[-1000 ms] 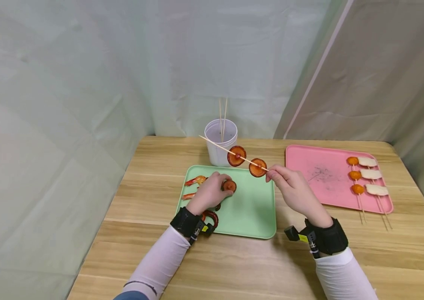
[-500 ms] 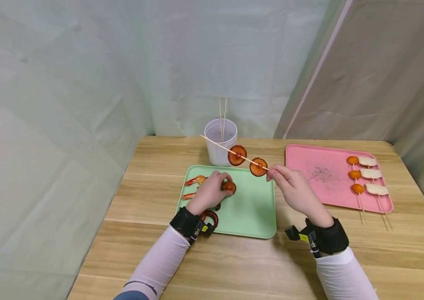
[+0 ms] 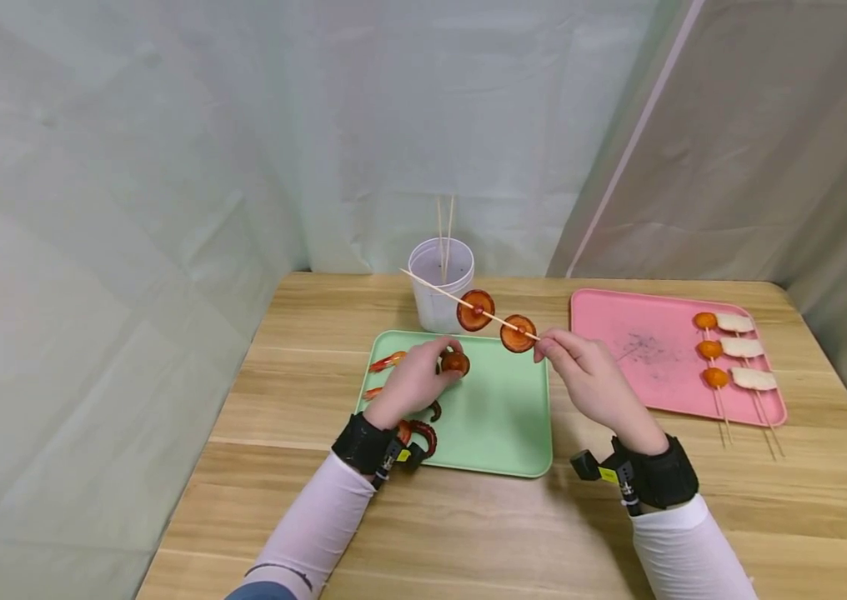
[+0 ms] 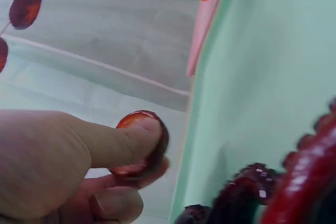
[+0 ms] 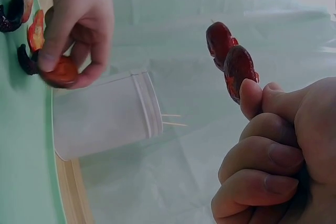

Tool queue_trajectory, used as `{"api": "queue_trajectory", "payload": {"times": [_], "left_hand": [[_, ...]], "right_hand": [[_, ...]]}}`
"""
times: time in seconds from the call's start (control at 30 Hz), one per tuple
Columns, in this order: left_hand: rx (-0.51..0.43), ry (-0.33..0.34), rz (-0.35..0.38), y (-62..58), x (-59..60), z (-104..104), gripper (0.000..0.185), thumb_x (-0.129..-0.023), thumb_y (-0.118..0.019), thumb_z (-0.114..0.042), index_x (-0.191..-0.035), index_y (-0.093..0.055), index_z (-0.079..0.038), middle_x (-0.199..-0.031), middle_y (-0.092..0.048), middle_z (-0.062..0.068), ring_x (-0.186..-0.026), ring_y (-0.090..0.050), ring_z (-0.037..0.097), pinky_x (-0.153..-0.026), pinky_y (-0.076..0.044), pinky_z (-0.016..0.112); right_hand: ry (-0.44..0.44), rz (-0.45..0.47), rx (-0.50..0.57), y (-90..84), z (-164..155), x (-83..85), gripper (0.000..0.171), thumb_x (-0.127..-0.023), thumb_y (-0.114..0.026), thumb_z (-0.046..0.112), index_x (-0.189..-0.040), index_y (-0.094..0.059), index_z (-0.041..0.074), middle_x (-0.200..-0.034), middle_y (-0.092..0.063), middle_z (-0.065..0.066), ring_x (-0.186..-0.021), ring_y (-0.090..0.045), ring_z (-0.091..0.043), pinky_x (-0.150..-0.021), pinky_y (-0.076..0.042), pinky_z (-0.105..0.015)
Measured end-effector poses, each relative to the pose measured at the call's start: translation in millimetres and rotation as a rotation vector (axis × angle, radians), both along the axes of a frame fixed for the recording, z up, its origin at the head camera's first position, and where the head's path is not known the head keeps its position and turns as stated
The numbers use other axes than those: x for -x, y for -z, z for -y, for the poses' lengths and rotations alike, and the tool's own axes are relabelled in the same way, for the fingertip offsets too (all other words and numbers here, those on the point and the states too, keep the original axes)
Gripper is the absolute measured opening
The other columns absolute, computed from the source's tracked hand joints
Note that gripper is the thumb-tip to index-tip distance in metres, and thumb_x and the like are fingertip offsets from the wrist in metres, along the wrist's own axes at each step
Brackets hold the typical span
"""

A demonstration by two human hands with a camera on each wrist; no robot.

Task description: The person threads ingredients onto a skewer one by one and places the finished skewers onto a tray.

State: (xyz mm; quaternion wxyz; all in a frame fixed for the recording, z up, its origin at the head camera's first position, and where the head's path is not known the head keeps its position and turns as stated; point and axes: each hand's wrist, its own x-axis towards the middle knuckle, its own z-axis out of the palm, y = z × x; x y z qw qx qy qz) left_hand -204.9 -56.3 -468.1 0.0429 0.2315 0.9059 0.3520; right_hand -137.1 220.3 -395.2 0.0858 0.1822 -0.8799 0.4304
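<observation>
My left hand (image 3: 418,380) pinches a round red-brown slice (image 3: 455,363) between thumb and fingers, just above the green tray (image 3: 498,425); the left wrist view shows the thumb pressed on that slice (image 4: 140,142). My right hand (image 3: 584,379) pinches the near end of a thin wooden skewer (image 3: 434,292) held up over the tray, pointing back left. Two red-brown slices (image 3: 475,310) (image 3: 518,333) are threaded on it, also seen in the right wrist view (image 5: 231,61). Shrimp pieces (image 3: 388,362) and dark curled pieces (image 3: 423,433) lie on the tray's left side.
A white cup (image 3: 441,286) holding two spare skewers stands behind the green tray. A pink tray (image 3: 641,358) at the right carries three finished skewers (image 3: 731,350) with orange and white pieces. Grey curtains close off the wooden table's (image 3: 468,533) back and left.
My left hand has lifted the slice slightly off the tray and shifted a little up and back. The right hand and skewer have barely moved.
</observation>
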Motion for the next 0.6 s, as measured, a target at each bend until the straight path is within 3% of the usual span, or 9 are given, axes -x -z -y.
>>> {"api": "queue_trajectory", "payload": {"times": [0.07, 0.17, 0.3, 0.43, 0.6], "left_hand": [[-0.047, 0.006, 0.008, -3.3, -0.7, 0.9, 0.031, -0.102, -0.076, -0.017, -0.128, -0.061, -0.011, -0.102, -0.068, 0.006, -0.087, -0.062, 0.022, -0.078, -0.052, 0.039], [-0.179, 0.021, 0.080, -9.1, -2.2, 2.5, 0.032, -0.108, -0.067, -0.020, -0.135, -0.052, -0.010, -0.100, -0.064, 0.007, -0.083, -0.059, 0.023, -0.074, -0.049, 0.037], [-0.454, 0.052, 0.248, -17.3, -4.9, 4.1, 0.034, -0.114, -0.054, -0.022, -0.143, -0.042, -0.011, -0.093, -0.055, 0.006, -0.074, -0.052, 0.020, -0.066, -0.042, 0.032], [-0.768, 0.094, 0.414, -24.3, -5.2, 6.8, 0.037, -0.116, -0.048, -0.019, -0.150, -0.039, -0.008, -0.079, -0.042, 0.003, -0.058, -0.037, 0.015, -0.055, -0.031, 0.026], [-1.038, 0.113, 0.529, -31.3, -3.1, 13.4, 0.037, -0.113, -0.039, -0.014, -0.149, -0.040, -0.009, -0.084, -0.041, 0.004, -0.054, -0.032, 0.011, -0.055, -0.020, 0.029]], "right_hand": [[0.000, -0.005, 0.004, -0.1, 0.0, -0.9, 0.027, -0.116, -0.049, 0.016, -0.100, -0.070, 0.011, -0.076, -0.052, 0.001, -0.068, -0.043, -0.018, -0.065, -0.038, -0.033], [-0.001, -0.014, 0.014, 0.4, -0.8, -1.7, 0.026, -0.116, -0.049, 0.016, -0.100, -0.070, 0.011, -0.076, -0.052, 0.001, -0.068, -0.043, -0.017, -0.065, -0.038, -0.033], [0.003, -0.028, 0.020, 0.7, -1.7, -2.0, 0.026, -0.115, -0.050, 0.015, -0.100, -0.071, 0.010, -0.082, -0.059, 0.001, -0.072, -0.046, -0.018, -0.067, -0.040, -0.033], [0.023, -0.021, 0.018, -0.1, -3.5, -1.3, 0.027, -0.115, -0.049, 0.016, -0.100, -0.071, 0.010, -0.078, -0.055, 0.001, -0.070, -0.047, -0.018, -0.067, -0.040, -0.033], [0.014, 0.052, 0.080, -5.1, -7.1, -1.8, 0.027, -0.116, -0.048, 0.018, -0.102, -0.069, 0.008, -0.062, -0.043, 0.002, -0.051, -0.041, -0.013, -0.050, -0.037, -0.031]]}}
